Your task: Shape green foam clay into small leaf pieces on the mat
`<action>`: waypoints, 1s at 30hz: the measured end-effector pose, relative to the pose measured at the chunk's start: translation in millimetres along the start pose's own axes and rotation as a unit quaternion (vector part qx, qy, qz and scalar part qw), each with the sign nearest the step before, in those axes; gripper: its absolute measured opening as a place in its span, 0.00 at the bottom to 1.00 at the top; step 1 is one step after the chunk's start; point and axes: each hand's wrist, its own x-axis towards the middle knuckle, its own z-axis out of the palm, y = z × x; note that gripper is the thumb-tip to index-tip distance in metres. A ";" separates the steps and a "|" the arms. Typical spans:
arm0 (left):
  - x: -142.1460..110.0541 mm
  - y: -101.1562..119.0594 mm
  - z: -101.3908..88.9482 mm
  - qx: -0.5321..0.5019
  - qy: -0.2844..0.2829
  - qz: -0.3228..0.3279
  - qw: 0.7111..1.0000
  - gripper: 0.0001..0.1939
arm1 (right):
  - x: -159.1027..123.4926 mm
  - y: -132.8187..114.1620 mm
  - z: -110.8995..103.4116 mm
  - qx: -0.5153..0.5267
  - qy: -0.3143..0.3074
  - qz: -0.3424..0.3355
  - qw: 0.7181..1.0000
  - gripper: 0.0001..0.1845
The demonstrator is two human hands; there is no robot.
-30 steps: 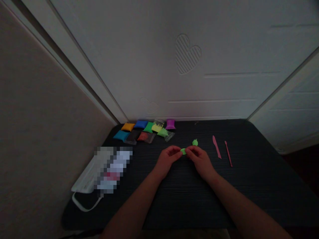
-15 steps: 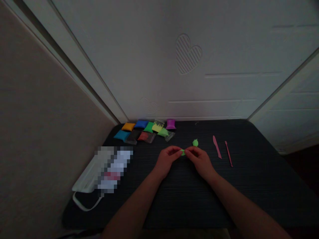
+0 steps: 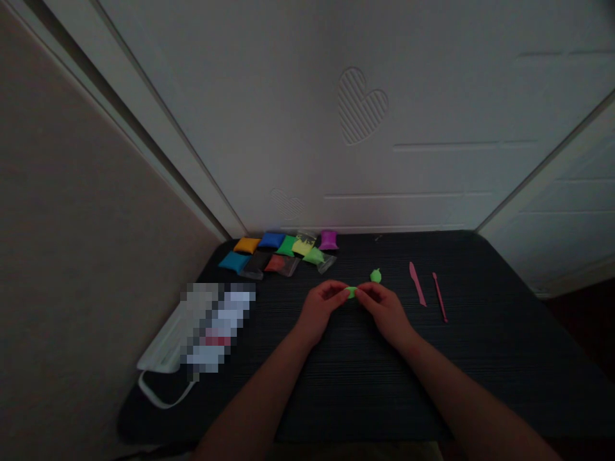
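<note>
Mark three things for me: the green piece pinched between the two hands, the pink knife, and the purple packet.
Green piece (image 3: 352, 292): head view, middle of its exposed surface.
Pink knife (image 3: 417, 283): head view, middle of its length.
Purple packet (image 3: 328, 240): head view, middle of its visible face.

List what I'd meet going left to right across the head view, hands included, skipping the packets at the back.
White face mask → left hand → green piece pinched between the hands → right hand → pink knife-shaped tool → thin pink stick.
</note>
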 end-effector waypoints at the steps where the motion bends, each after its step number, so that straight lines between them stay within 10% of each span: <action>1: 0.1 -0.1 0.0 -0.002 0.001 0.000 1.000 0.11 | 0.0 0.2 -0.1 -0.002 0.003 -0.004 1.000 0.13; 30: 1.4 -4.1 -2.7 -0.055 -0.022 -0.009 0.998 0.17 | 1.5 0.4 -1.1 0.023 -0.018 0.029 0.999 0.09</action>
